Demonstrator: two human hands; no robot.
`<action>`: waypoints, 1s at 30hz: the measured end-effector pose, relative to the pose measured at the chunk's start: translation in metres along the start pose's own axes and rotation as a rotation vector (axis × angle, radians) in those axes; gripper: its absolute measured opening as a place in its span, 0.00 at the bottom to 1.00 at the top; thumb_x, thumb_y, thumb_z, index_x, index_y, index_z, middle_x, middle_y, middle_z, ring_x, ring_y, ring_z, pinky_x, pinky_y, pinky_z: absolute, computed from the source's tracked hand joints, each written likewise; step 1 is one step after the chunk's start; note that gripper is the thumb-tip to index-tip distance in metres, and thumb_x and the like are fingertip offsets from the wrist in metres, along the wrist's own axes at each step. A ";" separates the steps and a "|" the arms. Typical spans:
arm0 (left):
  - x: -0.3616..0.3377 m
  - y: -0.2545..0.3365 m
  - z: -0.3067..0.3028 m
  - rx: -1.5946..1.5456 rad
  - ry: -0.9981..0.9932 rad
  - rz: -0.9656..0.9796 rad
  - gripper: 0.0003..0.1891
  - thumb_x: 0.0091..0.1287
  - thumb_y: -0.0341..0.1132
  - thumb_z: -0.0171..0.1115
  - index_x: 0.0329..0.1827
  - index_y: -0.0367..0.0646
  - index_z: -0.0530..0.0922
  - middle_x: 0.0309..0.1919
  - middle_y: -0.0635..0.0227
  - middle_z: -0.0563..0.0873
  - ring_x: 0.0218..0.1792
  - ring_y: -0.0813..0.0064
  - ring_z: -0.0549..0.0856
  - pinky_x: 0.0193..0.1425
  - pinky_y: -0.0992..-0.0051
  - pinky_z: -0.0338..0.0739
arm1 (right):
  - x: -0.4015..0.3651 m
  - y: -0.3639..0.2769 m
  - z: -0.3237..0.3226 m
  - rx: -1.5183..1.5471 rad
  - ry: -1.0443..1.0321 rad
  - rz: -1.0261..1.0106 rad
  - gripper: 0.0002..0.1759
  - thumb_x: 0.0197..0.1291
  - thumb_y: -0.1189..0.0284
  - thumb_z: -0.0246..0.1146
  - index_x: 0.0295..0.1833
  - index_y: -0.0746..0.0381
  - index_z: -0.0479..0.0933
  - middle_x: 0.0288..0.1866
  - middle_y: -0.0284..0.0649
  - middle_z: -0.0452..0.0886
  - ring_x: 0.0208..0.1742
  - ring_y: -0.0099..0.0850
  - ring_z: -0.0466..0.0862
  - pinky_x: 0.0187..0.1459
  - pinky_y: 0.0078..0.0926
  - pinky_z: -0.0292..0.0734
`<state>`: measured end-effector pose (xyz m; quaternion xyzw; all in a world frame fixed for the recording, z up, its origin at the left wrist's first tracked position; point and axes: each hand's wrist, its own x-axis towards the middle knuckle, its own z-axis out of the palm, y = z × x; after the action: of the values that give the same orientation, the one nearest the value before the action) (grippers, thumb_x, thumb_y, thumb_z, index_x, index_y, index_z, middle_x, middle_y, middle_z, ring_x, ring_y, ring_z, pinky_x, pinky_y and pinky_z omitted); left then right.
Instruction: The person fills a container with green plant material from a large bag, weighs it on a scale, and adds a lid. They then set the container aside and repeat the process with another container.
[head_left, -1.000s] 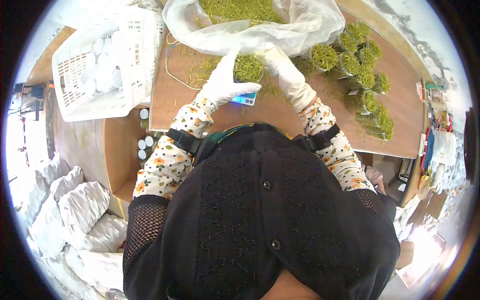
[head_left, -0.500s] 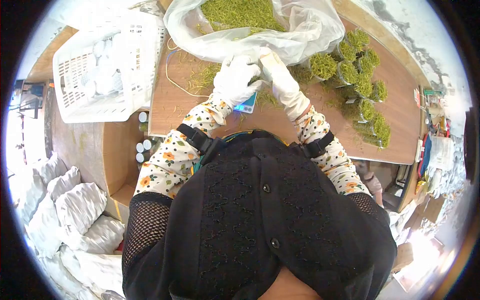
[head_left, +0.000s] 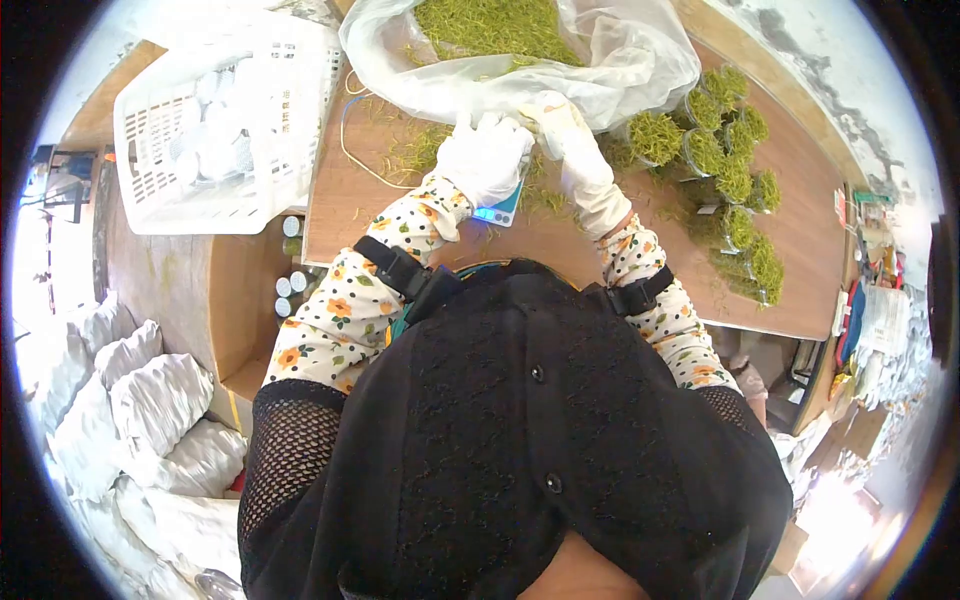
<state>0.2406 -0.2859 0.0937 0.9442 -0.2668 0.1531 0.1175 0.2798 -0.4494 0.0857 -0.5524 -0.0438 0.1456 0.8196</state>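
My left hand (head_left: 484, 158), in a white glove, is over a small electronic scale (head_left: 497, 212) with a lit blue display. Its fingers are curled, and whatever they hold is hidden beneath them. Close beside it, my gloved right hand (head_left: 562, 128) has its fingers bent at the near edge of a clear plastic bag (head_left: 640, 70). I cannot make out what lies in that hand. Thin dried green strands (head_left: 500, 30) fill the bag, and loose ones (head_left: 420, 155) are scattered on the brown table (head_left: 370, 220) around both hands.
Several clear cups (head_left: 655, 138) heaped with green strands stand on the table's right. A white plastic basket (head_left: 215, 215) holding pale containers is at the left. Below it, an open cardboard box (head_left: 240, 300) holds several lidded jars (head_left: 284, 287). White sacks (head_left: 160, 405) are piled lower left.
My right hand's fingers, stretched forward before, are now bent. My left hand has turned slightly, its fingers more tucked in. The whole view has shifted a little to the right.
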 end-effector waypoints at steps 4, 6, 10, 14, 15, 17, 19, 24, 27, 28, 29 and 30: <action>0.000 0.002 -0.012 -0.082 -0.116 -0.031 0.12 0.66 0.44 0.62 0.47 0.49 0.80 0.47 0.66 0.82 0.59 0.58 0.77 0.68 0.48 0.64 | -0.005 -0.006 -0.007 -0.034 -0.007 0.003 0.15 0.72 0.62 0.60 0.58 0.58 0.76 0.46 0.26 0.82 0.36 0.12 0.72 0.36 0.11 0.66; 0.002 -0.002 -0.027 -0.233 -0.118 -0.049 0.19 0.66 0.46 0.62 0.57 0.48 0.79 0.54 0.64 0.82 0.64 0.56 0.74 0.71 0.47 0.61 | -0.009 -0.011 -0.008 -0.028 0.013 -0.001 0.17 0.72 0.62 0.60 0.60 0.58 0.75 0.46 0.25 0.82 0.34 0.11 0.70 0.34 0.10 0.64; 0.014 -0.016 -0.075 -0.405 0.100 0.052 0.35 0.62 0.53 0.69 0.71 0.50 0.73 0.69 0.63 0.76 0.72 0.51 0.69 0.77 0.45 0.55 | -0.015 -0.030 -0.001 -0.082 0.038 0.036 0.21 0.72 0.61 0.61 0.64 0.59 0.74 0.49 0.26 0.82 0.35 0.11 0.70 0.36 0.10 0.65; -0.005 -0.042 -0.104 -0.711 0.174 -0.138 0.48 0.53 0.53 0.77 0.77 0.48 0.65 0.73 0.55 0.71 0.75 0.48 0.65 0.79 0.53 0.57 | -0.010 -0.026 -0.008 -0.194 -0.013 -0.021 0.23 0.72 0.57 0.61 0.63 0.62 0.76 0.53 0.30 0.81 0.52 0.22 0.78 0.56 0.21 0.73; -0.016 -0.049 -0.092 -0.691 0.178 -0.197 0.51 0.51 0.53 0.78 0.77 0.47 0.65 0.73 0.53 0.70 0.75 0.47 0.65 0.79 0.54 0.57 | -0.003 -0.018 -0.011 -0.327 -0.030 -0.100 0.24 0.71 0.57 0.62 0.64 0.62 0.76 0.54 0.33 0.82 0.54 0.26 0.79 0.58 0.24 0.73; -0.040 -0.067 -0.054 -0.630 0.087 -0.242 0.57 0.47 0.57 0.80 0.79 0.42 0.60 0.73 0.45 0.67 0.75 0.46 0.64 0.79 0.56 0.59 | 0.011 -0.006 -0.015 -0.593 -0.061 -0.260 0.27 0.68 0.56 0.63 0.65 0.62 0.75 0.55 0.37 0.83 0.57 0.33 0.80 0.61 0.30 0.73; -0.061 -0.057 -0.018 -0.496 -0.157 -0.363 0.62 0.44 0.60 0.79 0.80 0.45 0.56 0.75 0.49 0.65 0.77 0.50 0.62 0.79 0.50 0.54 | 0.014 -0.015 -0.002 -1.082 -0.137 -0.362 0.32 0.61 0.52 0.67 0.64 0.61 0.76 0.58 0.45 0.82 0.59 0.41 0.81 0.61 0.38 0.75; -0.055 -0.027 0.034 -0.759 -0.058 -0.503 0.59 0.40 0.56 0.81 0.77 0.46 0.60 0.69 0.56 0.72 0.73 0.58 0.68 0.75 0.51 0.57 | 0.004 -0.030 0.046 -1.506 -0.366 -0.689 0.34 0.53 0.44 0.68 0.59 0.56 0.79 0.60 0.51 0.80 0.54 0.50 0.81 0.56 0.46 0.78; -0.050 -0.021 0.040 -0.930 0.126 -0.542 0.44 0.43 0.42 0.83 0.66 0.43 0.72 0.56 0.58 0.83 0.59 0.64 0.83 0.66 0.64 0.76 | -0.017 -0.032 0.060 -1.778 -0.460 -0.765 0.31 0.53 0.46 0.66 0.58 0.53 0.79 0.56 0.44 0.80 0.50 0.46 0.81 0.51 0.50 0.77; -0.050 -0.021 0.040 -0.878 0.142 -0.511 0.43 0.43 0.42 0.83 0.64 0.43 0.74 0.55 0.58 0.84 0.57 0.64 0.83 0.65 0.64 0.76 | -0.019 -0.030 0.056 -1.858 -0.492 -0.821 0.31 0.53 0.47 0.65 0.58 0.53 0.78 0.56 0.43 0.79 0.50 0.45 0.80 0.50 0.51 0.76; -0.049 -0.022 0.039 -0.827 0.155 -0.478 0.41 0.42 0.41 0.83 0.63 0.44 0.75 0.53 0.59 0.85 0.56 0.64 0.84 0.64 0.65 0.77 | -0.018 -0.026 0.050 -1.811 -0.483 -0.940 0.31 0.53 0.48 0.64 0.60 0.52 0.77 0.56 0.43 0.78 0.51 0.43 0.79 0.50 0.50 0.75; -0.048 -0.023 0.041 -0.776 0.165 -0.444 0.40 0.41 0.41 0.84 0.61 0.44 0.76 0.52 0.60 0.85 0.54 0.64 0.84 0.63 0.65 0.77 | -0.015 -0.025 0.047 -1.789 -0.467 -0.937 0.31 0.53 0.49 0.64 0.61 0.52 0.76 0.57 0.43 0.78 0.51 0.43 0.79 0.51 0.52 0.74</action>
<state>0.2240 -0.2566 0.0359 0.8493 -0.0854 0.0877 0.5136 0.2589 -0.4205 0.1279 -0.8448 -0.5043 -0.1701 0.0552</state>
